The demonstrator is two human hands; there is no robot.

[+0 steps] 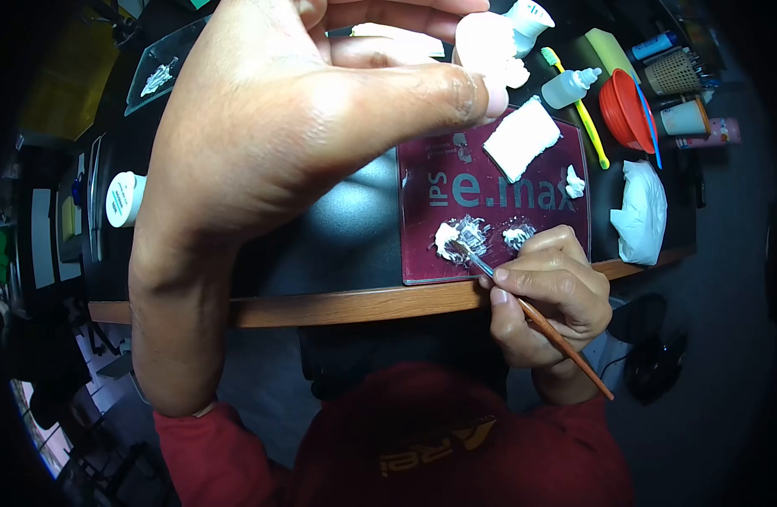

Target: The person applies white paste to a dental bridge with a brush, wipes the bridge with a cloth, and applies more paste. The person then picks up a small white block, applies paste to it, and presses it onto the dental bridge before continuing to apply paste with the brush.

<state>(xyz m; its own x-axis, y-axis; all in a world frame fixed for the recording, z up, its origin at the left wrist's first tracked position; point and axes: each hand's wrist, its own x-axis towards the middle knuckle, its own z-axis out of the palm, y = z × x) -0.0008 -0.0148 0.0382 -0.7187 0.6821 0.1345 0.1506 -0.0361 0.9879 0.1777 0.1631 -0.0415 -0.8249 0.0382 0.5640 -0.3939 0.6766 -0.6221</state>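
Observation:
My left hand (312, 110), large and close to the camera, pinches a pale, whitish piece (488, 46) between thumb and fingers. In my right hand (557, 296) is a thin brush (540, 321) with a brown wooden handle. The brush tip touches white paste (449, 242) smeared on a dark red slab (418, 262) marked "IPS e.max". A second white smear (517, 235) lies just right of it, close to my right fingers. A folded white pad (522, 139) and a small crumpled white piece (574, 182) rest on the slab's upper right.
A dropper bottle (566, 89), a yellow toothbrush (587, 122), a red bowl (625, 110) and white tissue (642, 213) stand to the right. On the left are a white jar (125, 199) and a dark tray (139, 100). The wooden table edge (355, 306) runs in front.

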